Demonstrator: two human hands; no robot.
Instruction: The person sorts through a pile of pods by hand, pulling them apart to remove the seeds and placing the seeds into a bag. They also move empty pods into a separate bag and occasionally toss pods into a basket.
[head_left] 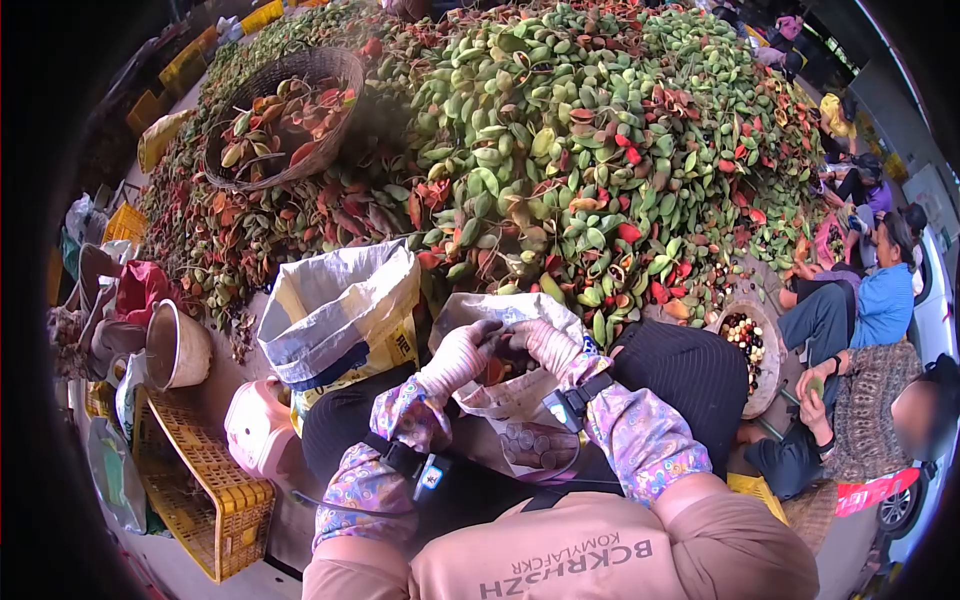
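My left hand (462, 354), in a pale glove with dark fingertips, is closed above an open white sack (490, 405) between my knees. Facing it, my right hand (546, 349) is closed too, its gloved fingertips almost meeting the left ones. Whatever the fingers pinch is too small and shaded to make out. Some dark reddish pieces show inside the sack below. Just beyond the hands rises a large heap of green and red seed pods (520, 140), several split open. A second open white sack (320, 345) stands to the left of my left hand.
A wicker basket (215, 165) of opened pods rests on the heap. At left are a white bucket (178, 348), a yellow crate (225, 490) and a pink container (255, 425). To the right, a basin (770, 385) holds dark and pale seeds beside a seated co-worker (870, 405).
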